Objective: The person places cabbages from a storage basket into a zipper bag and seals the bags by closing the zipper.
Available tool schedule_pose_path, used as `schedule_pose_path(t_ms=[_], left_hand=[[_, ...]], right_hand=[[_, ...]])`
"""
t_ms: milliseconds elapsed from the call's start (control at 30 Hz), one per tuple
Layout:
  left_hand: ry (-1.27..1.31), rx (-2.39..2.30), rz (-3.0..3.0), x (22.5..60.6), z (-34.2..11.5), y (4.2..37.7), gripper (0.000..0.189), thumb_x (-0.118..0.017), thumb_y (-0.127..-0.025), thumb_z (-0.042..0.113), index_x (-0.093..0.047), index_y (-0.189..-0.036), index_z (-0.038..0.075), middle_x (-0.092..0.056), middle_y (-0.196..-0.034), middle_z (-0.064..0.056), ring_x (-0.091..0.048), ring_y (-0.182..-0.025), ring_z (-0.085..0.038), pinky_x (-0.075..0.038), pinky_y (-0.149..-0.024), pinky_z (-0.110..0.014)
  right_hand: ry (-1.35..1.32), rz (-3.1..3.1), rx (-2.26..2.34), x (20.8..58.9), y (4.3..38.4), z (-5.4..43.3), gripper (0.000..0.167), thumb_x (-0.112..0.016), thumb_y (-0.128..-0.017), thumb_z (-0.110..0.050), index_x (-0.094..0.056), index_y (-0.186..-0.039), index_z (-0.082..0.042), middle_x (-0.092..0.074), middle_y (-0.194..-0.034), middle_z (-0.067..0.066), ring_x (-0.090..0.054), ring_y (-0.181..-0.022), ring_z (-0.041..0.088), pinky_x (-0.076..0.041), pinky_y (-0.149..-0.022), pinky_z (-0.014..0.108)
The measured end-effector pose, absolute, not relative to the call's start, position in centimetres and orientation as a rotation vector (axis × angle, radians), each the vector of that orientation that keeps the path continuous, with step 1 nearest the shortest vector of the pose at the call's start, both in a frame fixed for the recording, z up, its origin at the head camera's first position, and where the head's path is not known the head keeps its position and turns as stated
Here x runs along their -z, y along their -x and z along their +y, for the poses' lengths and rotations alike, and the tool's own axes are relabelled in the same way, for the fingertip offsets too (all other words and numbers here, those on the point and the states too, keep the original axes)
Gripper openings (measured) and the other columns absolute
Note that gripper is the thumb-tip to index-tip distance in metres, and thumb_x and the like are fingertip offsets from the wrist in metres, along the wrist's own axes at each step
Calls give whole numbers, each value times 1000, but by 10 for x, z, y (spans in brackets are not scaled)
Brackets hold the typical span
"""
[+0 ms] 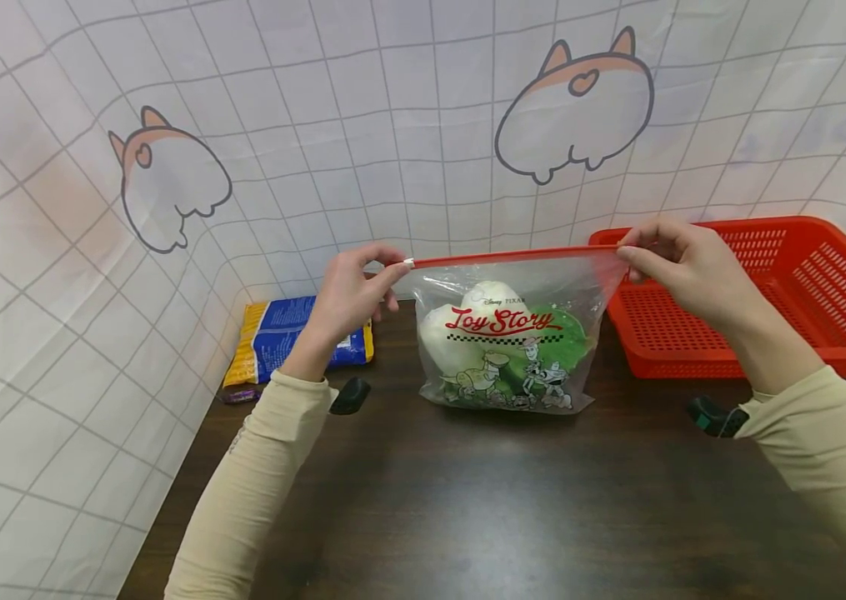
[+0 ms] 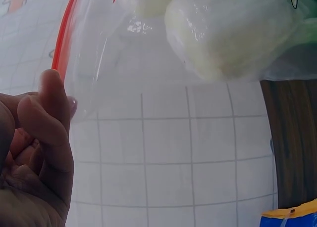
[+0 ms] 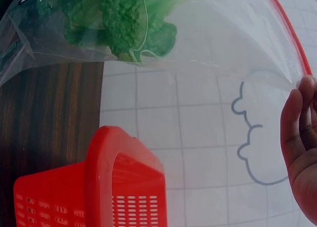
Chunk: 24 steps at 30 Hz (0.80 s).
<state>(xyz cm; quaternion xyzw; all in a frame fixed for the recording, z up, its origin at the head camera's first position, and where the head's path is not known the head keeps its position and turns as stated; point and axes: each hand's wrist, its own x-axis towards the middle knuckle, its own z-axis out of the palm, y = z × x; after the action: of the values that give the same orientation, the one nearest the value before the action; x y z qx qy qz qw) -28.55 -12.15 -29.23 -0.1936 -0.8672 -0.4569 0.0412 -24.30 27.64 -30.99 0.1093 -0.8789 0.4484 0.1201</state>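
Note:
A clear zip bag (image 1: 508, 342) with a red Toy Story print hangs upright between my hands, its bottom close over the dark table. Inside are vegetables with thick white stems (image 2: 228, 36) and crinkled green leaves (image 3: 124, 24). My left hand (image 1: 353, 287) pinches the left end of the red zip strip (image 1: 513, 255), thumb and forefinger at the small white slider (image 1: 409, 262). At the other end, my right hand (image 1: 685, 265) pinches the strip's right corner between thumb and fingers. The strip is stretched nearly level, and its two edges look pressed together along the top.
A red plastic basket (image 1: 681, 367) stands at the back right, behind my right hand. Blue and yellow packets (image 1: 283, 333) lie at the back left, with a small purple wrapper (image 1: 241, 396) beside them. A white checked cloth (image 1: 392, 125) hangs behind the table (image 1: 423, 508).

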Motion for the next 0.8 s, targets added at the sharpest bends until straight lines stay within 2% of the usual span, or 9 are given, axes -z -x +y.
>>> schedule_pose_path(t_ms=[200,467,667,800], left_hand=[[579,1406,-2636,296,-128,287,26,-63,-96,33,-68,-110,13,-65,-69,-10,-58,-52,-34,-46,-44,-31],[588,1366,-2626,295,-132,287,25,-63,-97,32,-68,-111,12,-64,-70,-9,-57,-48,-26,-45,-42,-29],[605,1365,-2626,290,-136,278,24,-63,-96,33,-68,-109,13,-64,-64,-11,-53,-45,-26,-40,-41,-30],[680,1349,-2643,283,-140,267,22,-63,-96,35,-67,-106,16,-64,-63,-12,-52,-45,-27,-42,-41,-33]], right_hand=[[-326,-2560,-1299,310,242,277,22,-65,-95,-25,-63,-110,-9,-65,-79,5,-60,-73,13,-47,-70,13],[-331,-2563,-1284,311,243,278,21,-65,-95,-24,-63,-109,-8,-64,-78,4,-60,-72,13,-47,-70,13],[-323,-2561,-1310,306,235,276,23,-65,-95,-27,-63,-110,-10,-64,-81,6,-60,-74,15,-48,-71,14],[-361,-2527,-1366,301,223,278,20,-65,-95,-24,-63,-110,-9,-63,-81,8,-60,-75,16,-48,-72,15]])
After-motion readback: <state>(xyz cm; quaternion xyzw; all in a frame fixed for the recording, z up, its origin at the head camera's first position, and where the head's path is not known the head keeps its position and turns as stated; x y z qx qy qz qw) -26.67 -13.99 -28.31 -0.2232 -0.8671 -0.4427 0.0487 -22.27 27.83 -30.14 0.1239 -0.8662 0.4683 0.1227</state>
